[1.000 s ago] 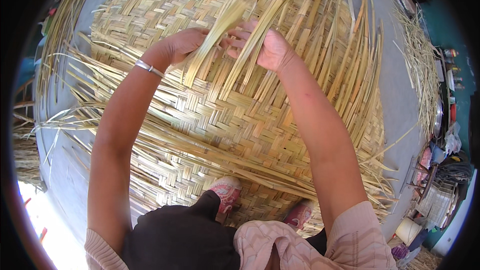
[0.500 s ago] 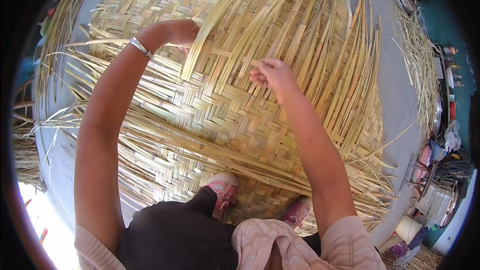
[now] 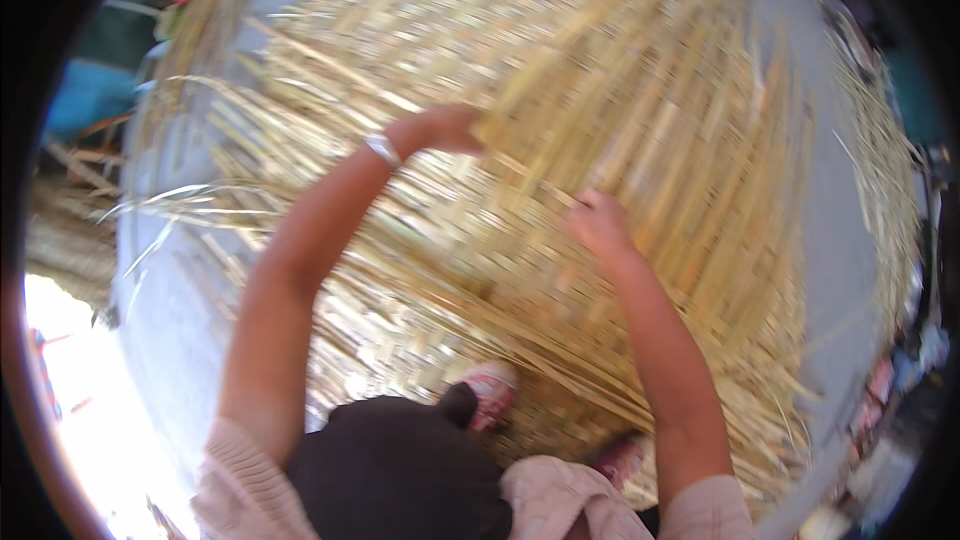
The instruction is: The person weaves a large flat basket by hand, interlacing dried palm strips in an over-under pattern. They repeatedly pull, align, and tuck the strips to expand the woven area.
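Observation:
A large mat of flat yellow-green reed strips (image 3: 420, 0) lies woven in a diagonal pattern, with long loose strips fanning out from it. My left hand (image 3: 445, 128), with a silver bracelet on its wrist, is closed at the ends of several raised reed strips (image 3: 540, 90); its fingertips are partly behind them and blurred. Lower and to the right, my right hand (image 3: 600, 225) pinches the end of a narrow reed strip (image 3: 535, 180), which slants across the weave toward my left hand. Motion blur softens the whole picture.
My shoes (image 3: 490, 395) are on the near part of the mat. Long loose reeds (image 3: 430, 285) cross in front of them. More reeds lie on the grey floor (image 3: 180, 290) at left, and a reed pile (image 3: 880, 170) lies at the right. Assorted household items crowd the lower right edge.
The view has shifted, so the mat sits further right and lower. My hands have come closer together, and the narrow strip now spans between them.

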A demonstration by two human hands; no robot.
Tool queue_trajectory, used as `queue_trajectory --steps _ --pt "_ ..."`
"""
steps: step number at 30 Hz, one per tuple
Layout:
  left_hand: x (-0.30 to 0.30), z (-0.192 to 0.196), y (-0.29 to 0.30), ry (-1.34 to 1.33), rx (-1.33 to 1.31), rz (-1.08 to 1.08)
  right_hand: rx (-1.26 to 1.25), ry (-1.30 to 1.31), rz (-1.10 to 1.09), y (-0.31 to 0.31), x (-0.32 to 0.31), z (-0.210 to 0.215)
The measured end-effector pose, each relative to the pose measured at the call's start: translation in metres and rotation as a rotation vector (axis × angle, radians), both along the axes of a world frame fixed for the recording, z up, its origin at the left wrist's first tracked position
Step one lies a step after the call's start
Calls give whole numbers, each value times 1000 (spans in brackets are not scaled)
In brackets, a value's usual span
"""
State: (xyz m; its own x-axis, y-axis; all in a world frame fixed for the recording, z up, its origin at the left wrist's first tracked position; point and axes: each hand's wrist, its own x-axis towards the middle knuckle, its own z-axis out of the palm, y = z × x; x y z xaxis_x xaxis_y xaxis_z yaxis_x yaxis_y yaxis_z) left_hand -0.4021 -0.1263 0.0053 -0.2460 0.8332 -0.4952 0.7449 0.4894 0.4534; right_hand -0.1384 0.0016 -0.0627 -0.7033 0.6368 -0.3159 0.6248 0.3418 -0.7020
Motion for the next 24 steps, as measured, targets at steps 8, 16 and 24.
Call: queue_trajectory --steps 8,16,24 --pt "32 -5 4 310 -51 78 -200 -196 -2 5 -6 18" --pt "29 -26 1 217 51 233 63 -389 170 -2 -18 38" --pt "26 -38 4 195 136 255 6 -343 174 8 -10 47"
